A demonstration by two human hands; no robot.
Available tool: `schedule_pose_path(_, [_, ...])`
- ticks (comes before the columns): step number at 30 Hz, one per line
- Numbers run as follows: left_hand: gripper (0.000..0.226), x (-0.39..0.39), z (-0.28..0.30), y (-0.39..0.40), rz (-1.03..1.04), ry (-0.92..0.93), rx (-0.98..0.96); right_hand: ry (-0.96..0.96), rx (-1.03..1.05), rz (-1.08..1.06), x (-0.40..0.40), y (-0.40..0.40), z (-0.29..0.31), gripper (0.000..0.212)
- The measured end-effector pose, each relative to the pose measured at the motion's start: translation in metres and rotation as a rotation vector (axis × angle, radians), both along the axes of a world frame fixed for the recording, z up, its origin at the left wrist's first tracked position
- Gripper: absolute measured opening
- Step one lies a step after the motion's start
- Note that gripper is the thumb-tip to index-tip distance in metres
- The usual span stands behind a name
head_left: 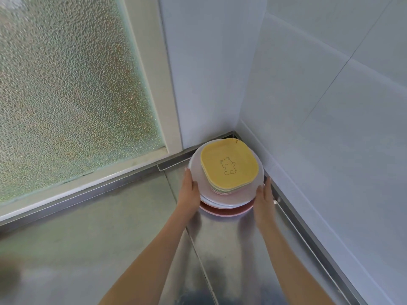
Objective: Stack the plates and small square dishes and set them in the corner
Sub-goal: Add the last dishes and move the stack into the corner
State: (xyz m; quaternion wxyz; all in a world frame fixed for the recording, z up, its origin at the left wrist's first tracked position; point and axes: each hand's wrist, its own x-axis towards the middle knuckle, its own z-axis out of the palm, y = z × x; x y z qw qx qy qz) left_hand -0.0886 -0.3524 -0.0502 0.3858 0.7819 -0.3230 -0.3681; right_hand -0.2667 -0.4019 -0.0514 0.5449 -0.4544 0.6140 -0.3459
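Note:
A stack of round plates (222, 200), white ones over a pink one at the bottom, sits in the far corner of the steel counter. On top lies a pile of small square dishes (229, 166); the uppermost is yellow with a bear drawing. My left hand (189, 190) presses the stack's left rim, fingers extended along it. My right hand (265, 194) holds the right rim the same way. Whether the stack rests fully on the counter or is slightly lifted I cannot tell.
The steel counter (110, 227) runs toward me with a seam down its middle. White tiled walls (319, 106) meet right behind the stack. A frosted glass window (72, 89) with a white frame stands at the left, above a raised steel lip.

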Motion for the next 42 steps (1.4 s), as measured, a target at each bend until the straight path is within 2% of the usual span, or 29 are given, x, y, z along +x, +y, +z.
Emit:
schedule_pose_path(7, [0.058,0.001,0.002,-0.004,-0.037,-0.032,0.071,0.020,-0.031,-0.011,0.009,-0.002,-0.015,0.052])
schedule_pose_path(12, [0.058,0.004,0.001,-0.002,-0.048,0.018,0.049,0.028,0.028,-0.052,0.012,-0.003,-0.012,0.055])
schedule_pose_path(15, [0.057,0.004,0.006,0.003,0.006,-0.011,0.009,0.039,-0.032,-0.098,0.012,0.002,0.005,0.055])
schedule_pose_path(17, [0.057,-0.007,0.019,0.005,0.014,-0.022,-0.089,0.022,-0.126,-0.045,0.016,0.004,0.017,0.053])
schedule_pose_path(20, [0.059,-0.029,0.039,-0.007,-0.036,0.088,-0.202,0.087,-0.230,0.042,0.031,-0.008,0.023,0.052])
schedule_pose_path(24, [0.066,-0.035,0.039,-0.022,-0.117,-0.013,-0.125,0.249,-0.205,0.049,0.037,-0.032,0.024,0.049])
schedule_pose_path(30, [0.072,-0.025,0.034,-0.014,-0.090,-0.141,-0.117,0.303,-0.235,0.095,0.038,-0.021,0.018,0.043])
schedule_pose_path(34, [0.072,-0.026,0.042,-0.012,-0.177,-0.103,-0.090,0.281,-0.260,0.068,0.033,-0.021,0.018,0.044])
schedule_pose_path(38, [0.074,-0.035,0.046,-0.017,-0.167,-0.090,-0.079,0.328,-0.216,0.128,0.029,-0.040,0.028,0.051])
schedule_pose_path(42, [0.073,-0.037,0.041,-0.021,-0.133,-0.081,-0.118,0.380,-0.233,0.183,0.029,-0.057,0.037,0.043])
